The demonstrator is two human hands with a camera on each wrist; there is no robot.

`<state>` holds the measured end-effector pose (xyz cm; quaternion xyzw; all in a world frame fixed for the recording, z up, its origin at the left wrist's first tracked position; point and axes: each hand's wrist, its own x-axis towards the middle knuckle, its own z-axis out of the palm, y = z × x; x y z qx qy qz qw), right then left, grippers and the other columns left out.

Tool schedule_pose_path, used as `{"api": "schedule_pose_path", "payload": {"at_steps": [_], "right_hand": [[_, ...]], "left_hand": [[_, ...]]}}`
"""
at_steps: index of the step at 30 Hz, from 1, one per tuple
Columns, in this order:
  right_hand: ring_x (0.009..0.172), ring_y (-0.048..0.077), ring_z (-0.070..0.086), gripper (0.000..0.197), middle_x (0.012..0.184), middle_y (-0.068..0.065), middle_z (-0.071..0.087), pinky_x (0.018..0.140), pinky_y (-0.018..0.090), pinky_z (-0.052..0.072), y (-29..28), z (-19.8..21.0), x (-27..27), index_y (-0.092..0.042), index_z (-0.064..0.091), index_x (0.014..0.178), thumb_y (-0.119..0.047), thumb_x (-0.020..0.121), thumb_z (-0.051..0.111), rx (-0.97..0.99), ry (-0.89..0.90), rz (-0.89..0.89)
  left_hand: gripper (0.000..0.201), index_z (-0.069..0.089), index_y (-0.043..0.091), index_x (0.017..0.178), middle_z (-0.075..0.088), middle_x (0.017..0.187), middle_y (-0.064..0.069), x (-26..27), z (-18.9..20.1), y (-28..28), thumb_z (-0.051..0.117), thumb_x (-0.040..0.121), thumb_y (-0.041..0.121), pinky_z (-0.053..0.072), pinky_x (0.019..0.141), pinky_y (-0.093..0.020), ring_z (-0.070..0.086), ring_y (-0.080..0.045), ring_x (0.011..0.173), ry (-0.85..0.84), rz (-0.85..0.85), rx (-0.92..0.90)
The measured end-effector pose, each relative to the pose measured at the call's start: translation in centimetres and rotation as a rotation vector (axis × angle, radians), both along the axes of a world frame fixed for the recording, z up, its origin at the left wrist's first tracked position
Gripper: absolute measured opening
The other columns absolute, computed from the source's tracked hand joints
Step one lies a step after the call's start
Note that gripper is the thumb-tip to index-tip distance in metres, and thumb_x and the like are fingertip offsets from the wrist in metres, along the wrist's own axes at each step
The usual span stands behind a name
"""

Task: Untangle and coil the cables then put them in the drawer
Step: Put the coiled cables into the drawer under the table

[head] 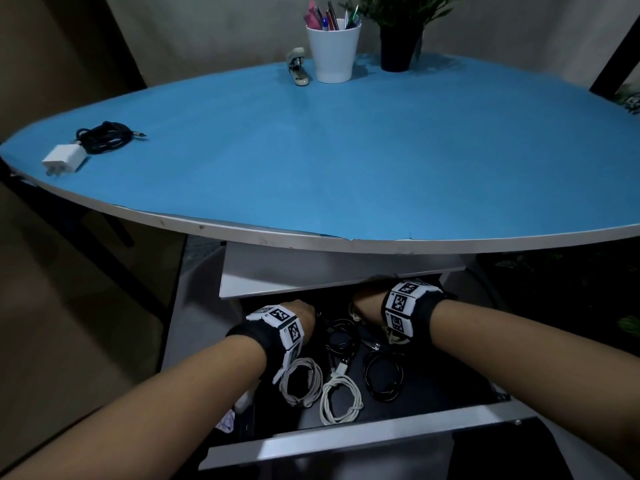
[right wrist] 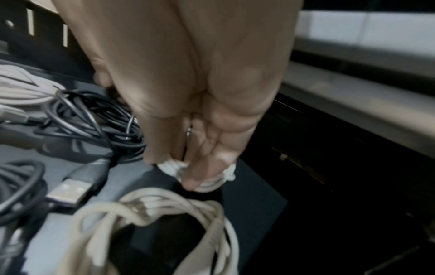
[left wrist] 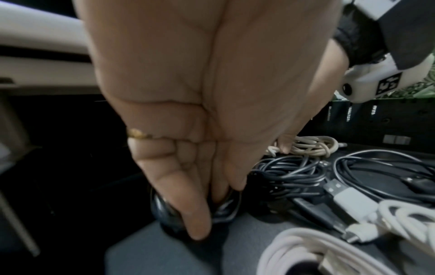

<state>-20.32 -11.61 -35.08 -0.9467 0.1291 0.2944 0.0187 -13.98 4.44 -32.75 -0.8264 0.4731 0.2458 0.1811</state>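
Inside the open drawer [head: 363, 441], the left hand [left wrist: 200, 111] pinches a black cable coil [left wrist: 226, 208] and the right hand [right wrist: 188, 93] pinches a white cable coil [right wrist: 212, 181]. Other white and black coils crowd the drawer's floor around them. On the blue desk [head: 311, 161] above the drawer lie a white charger [head: 64, 159], stapler [head: 298, 69], pen cup [head: 333, 51] and potted plant [head: 398, 43].

Both forearms reach toward twelve o'clock, wrists banded; the left hand [left wrist: 200, 130] and right hand [right wrist: 188, 93] point fingers downward, bunched and pinching at the tips.
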Motion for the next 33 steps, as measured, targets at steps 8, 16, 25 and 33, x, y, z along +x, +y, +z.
{"api": "schedule_pose_path", "payload": {"at_steps": [8,16,25,33], "right_hand": [[0.05,0.018,0.048,0.025,0.058,-0.005,0.052,0.057,0.032,0.048,-1.7,-1.9,-0.9,-0.019,0.05,0.064,-0.032,0.083,0.059,0.015,0.033,0.059],[0.089,0.031,0.065,0.026,0.097,0.013,0.069,0.077,0.03,0.051,6.8,11.3,-2.6,-0.003,0.068,0.098,-0.023,0.09,0.054,0.022,-0.048,0.201],[0.096,0.031,0.06,0.028,0.102,0.013,0.067,0.077,0.031,0.047,13.6,19.6,-1.7,-0.008,0.068,0.099,-0.029,0.094,0.05,0.122,-0.393,0.22],[0.088,0.025,0.061,0.039,0.095,0.007,0.066,0.072,0.031,0.049,18.5,13.9,-6.3,-0.015,0.064,0.092,-0.053,0.085,0.056,0.323,-0.29,0.269]], "left_hand": [[0.035,0.062,0.003,0.112,0.063,0.115,-0.015,-0.7,2.2,0.9,0.052,0.092,0.029,0.047,0.084,-0.032,0.06,-0.03,0.106,0.07,0.032,-0.007],[0.032,0.068,0.016,0.111,0.066,0.112,-0.004,0.6,8.8,6.1,0.056,0.089,0.037,0.046,0.09,-0.028,0.059,-0.022,0.105,0.149,0.093,-0.128],[0.022,0.067,0.007,0.083,0.07,0.069,-0.001,5.6,17.9,14.3,0.06,0.09,0.026,0.051,0.063,-0.022,0.069,-0.015,0.068,0.223,0.392,-0.619],[0.037,0.054,0.014,0.122,0.055,0.126,-0.014,15.2,20.0,17.0,0.052,0.091,0.033,0.042,0.095,-0.04,0.051,-0.032,0.115,-0.402,0.533,-0.805]]}}
